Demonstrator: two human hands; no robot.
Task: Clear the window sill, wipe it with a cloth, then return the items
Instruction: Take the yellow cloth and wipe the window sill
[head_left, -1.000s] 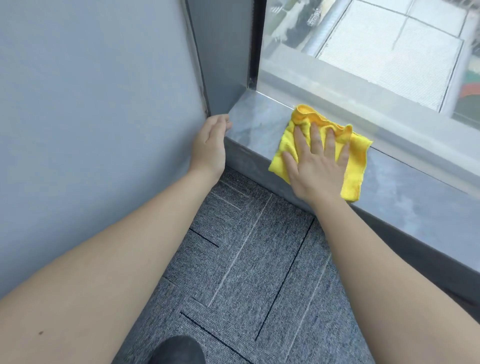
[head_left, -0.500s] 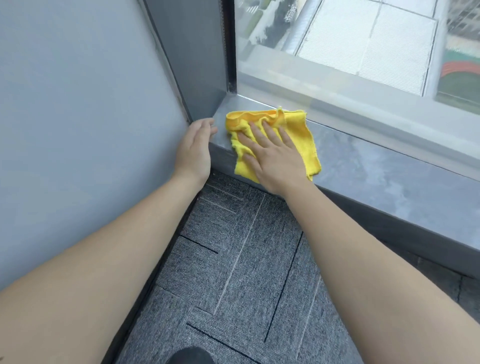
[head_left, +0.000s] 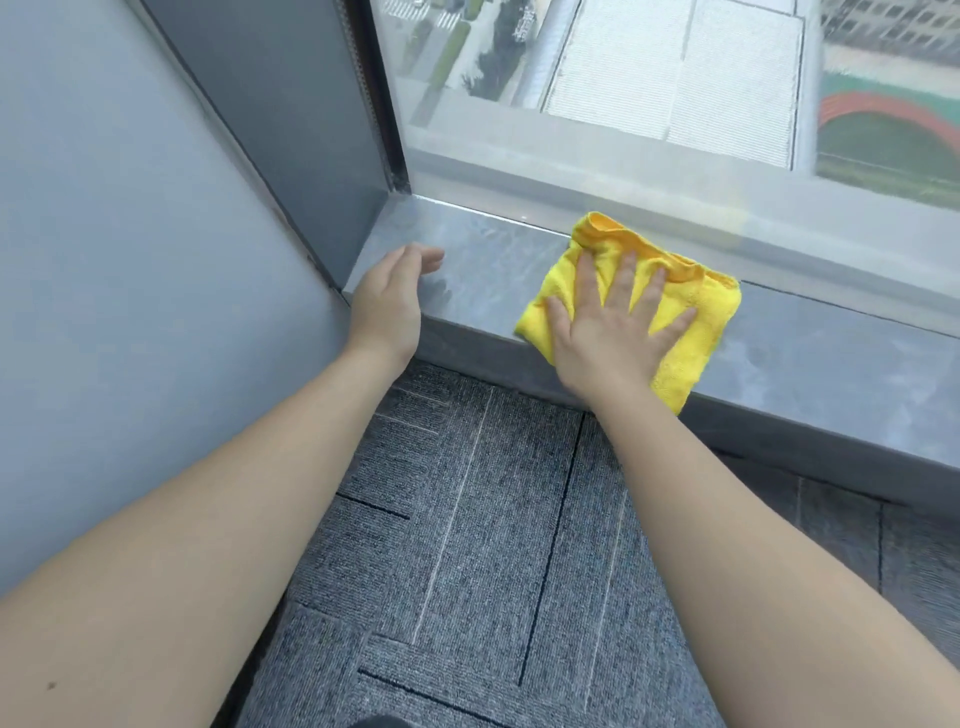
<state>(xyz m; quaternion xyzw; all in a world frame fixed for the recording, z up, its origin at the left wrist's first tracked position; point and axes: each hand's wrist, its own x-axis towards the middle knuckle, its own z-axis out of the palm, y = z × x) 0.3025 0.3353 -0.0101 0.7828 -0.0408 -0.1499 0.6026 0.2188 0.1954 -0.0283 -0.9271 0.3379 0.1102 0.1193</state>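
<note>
A folded yellow cloth (head_left: 696, 332) lies flat on the grey stone window sill (head_left: 488, 270), a little right of its left corner. My right hand (head_left: 610, 332) presses down on the cloth with its fingers spread, covering the cloth's left half. My left hand (head_left: 389, 301) rests on the sill's front edge near the left corner, palm inward, holding nothing. No other items stand on the visible part of the sill.
A grey wall (head_left: 130, 260) and a dark window frame (head_left: 311, 104) close off the sill at the left. Glass (head_left: 675, 104) runs along the back of the sill. Grey carpet tiles (head_left: 467, 571) cover the floor below.
My right hand slid the cloth left into the corner beside my left hand, then back to the right along the sill. My left hand stayed at the sill's left end.
</note>
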